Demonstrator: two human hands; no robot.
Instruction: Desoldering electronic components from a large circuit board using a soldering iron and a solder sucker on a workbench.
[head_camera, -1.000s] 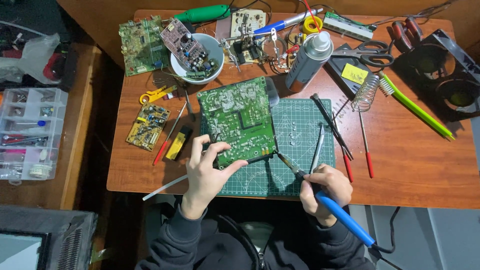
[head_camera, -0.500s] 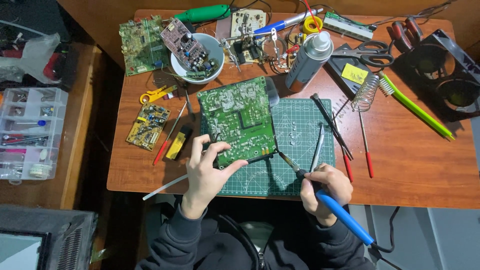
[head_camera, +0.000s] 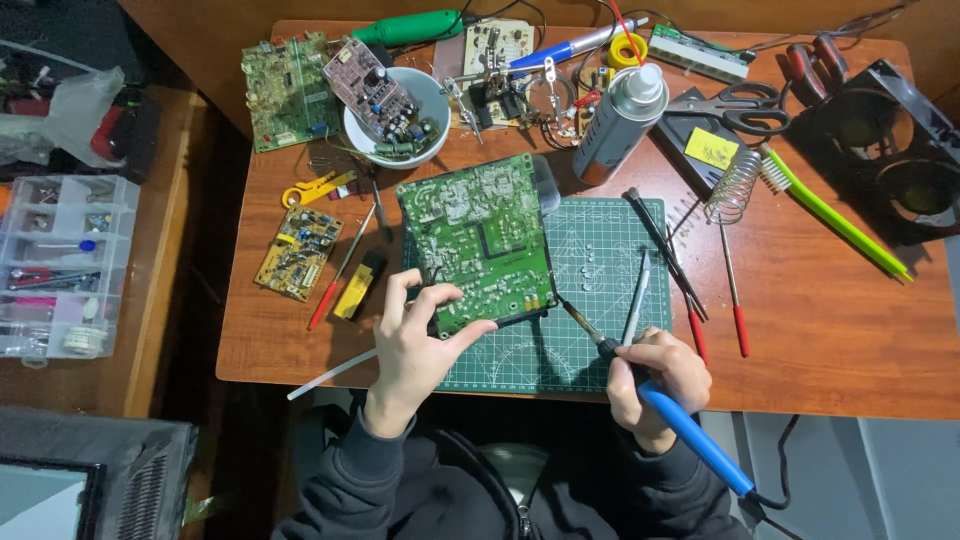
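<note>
While left hand (head_camera: 415, 335) pinches it, green circuit board (head_camera: 478, 240) shows solder side.

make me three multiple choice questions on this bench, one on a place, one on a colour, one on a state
1. Where does the large green circuit board lie?
A. in the white bowl
B. partly on the green cutting mat
C. on the floor

2. What colour is the handle of the soldering iron?
A. blue
B. red
C. yellow

3. What is the left hand doing?
A. lying flat on the wooden table
B. gripping the board's near edge
C. holding scissors

Key: 1 B, the board's lower part overlaps the mat's left side. 2 A, a blue grip runs out of the right hand. 3 B, the fingers and thumb pinch the board's near edge.
</note>
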